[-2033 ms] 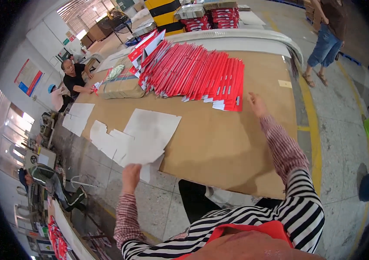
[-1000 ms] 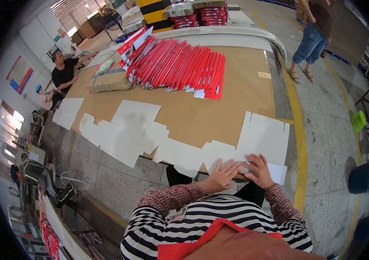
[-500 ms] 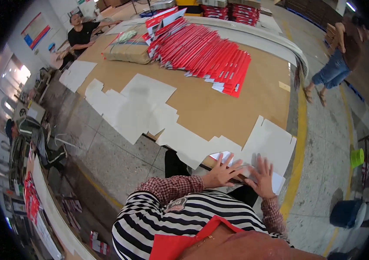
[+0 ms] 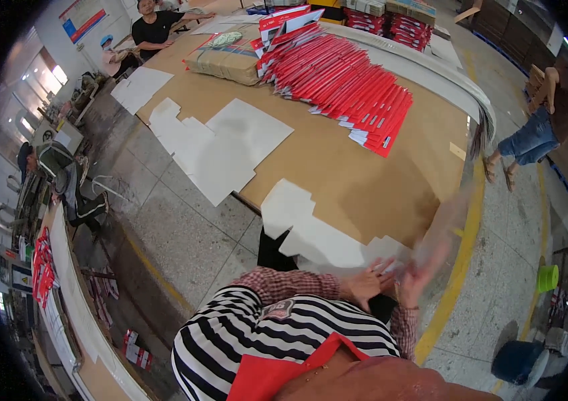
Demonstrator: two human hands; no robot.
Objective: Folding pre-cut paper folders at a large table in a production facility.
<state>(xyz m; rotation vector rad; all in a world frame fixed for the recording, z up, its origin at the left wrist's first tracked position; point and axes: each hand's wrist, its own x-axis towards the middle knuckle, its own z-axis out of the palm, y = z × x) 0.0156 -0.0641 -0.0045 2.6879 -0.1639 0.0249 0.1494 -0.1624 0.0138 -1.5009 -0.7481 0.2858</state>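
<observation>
My left hand [image 4: 366, 285] rests with fingers spread on a white die-cut cardboard sheet [image 4: 317, 235] that lies over the near edge of the brown table [image 4: 337, 160]. Just to its right, my right hand [image 4: 419, 277] is motion-blurred. It is at the bottom edge of a second white cardboard sheet [image 4: 456, 200], which stands up off the table as a pale blur. The hand seems to grip that sheet. My striped sleeves and red apron fill the lower edge.
A long row of red folded cartons [image 4: 344, 80] and a brown wrapped bundle [image 4: 224, 60] lie on the far table half. More white sheets [image 4: 224, 147] overhang its left edge. One person [image 4: 157, 27] sits far back, another [image 4: 537, 127] stands right. A yellow floor line [image 4: 461, 267] runs beside me.
The white sheet at my right, flat on the table before, has swung up on edge with my right hand. My head has turned, so the table sits further left.
</observation>
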